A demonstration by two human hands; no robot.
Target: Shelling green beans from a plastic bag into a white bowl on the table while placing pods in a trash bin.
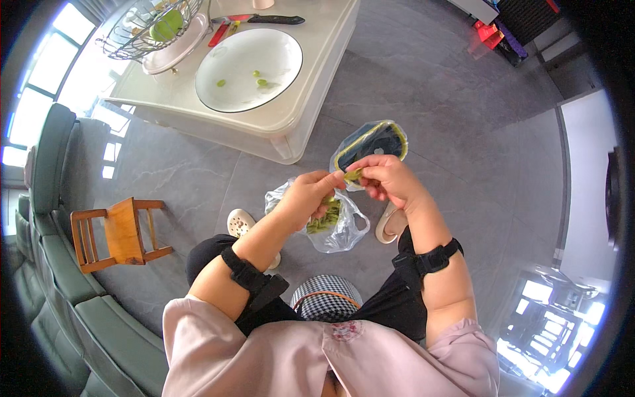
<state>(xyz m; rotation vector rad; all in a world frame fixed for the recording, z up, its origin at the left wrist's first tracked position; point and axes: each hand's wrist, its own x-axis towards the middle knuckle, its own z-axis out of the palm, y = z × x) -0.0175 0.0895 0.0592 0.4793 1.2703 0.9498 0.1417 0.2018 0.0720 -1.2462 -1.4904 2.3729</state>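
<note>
Between my two hands is a green bean pod (353, 175). My left hand (312, 194) pinches its left end, and my right hand (384, 178) grips the right end. Below my left hand, a clear plastic bag (342, 240) on the floor holds many green pods (325, 218). Partly behind my right hand stands a bin (379, 141) with a yellow-green rim and a clear liner. On the table, a white plate (243, 59) with a dark rim carries several shelled green beans (262, 83).
The cream table (278, 116) also bears a knife (275, 19) with a black handle and a wire fruit basket (149, 34). A small wooden chair (123, 231) stands left, near a green sofa (114, 332). Beige clogs (240, 221) and a houndstooth stool (327, 293) are below me.
</note>
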